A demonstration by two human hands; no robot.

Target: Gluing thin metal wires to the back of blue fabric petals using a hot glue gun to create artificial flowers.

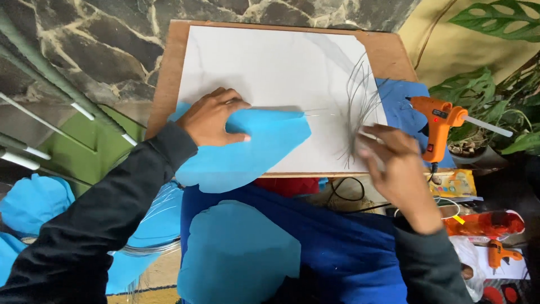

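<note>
My left hand (212, 117) presses flat on a light blue cut sheet (253, 146) that lies across the lower edge of a white board (281, 67). My right hand (396, 163) hovers at the board's right lower corner, fingers apart, touching a bundle of thin dark wires (357, 107) that fan upward over the white surface. An orange glue gun (436, 124) stands just to the right of that hand, resting on a blue piece (402, 107).
The white board rests on a brown wooden panel (169, 73) against a stone wall. More blue cut shapes (236, 253) lie on my lap over darker blue fabric. Packaged glue guns (489, 225) and potted plants (500, 112) are at right.
</note>
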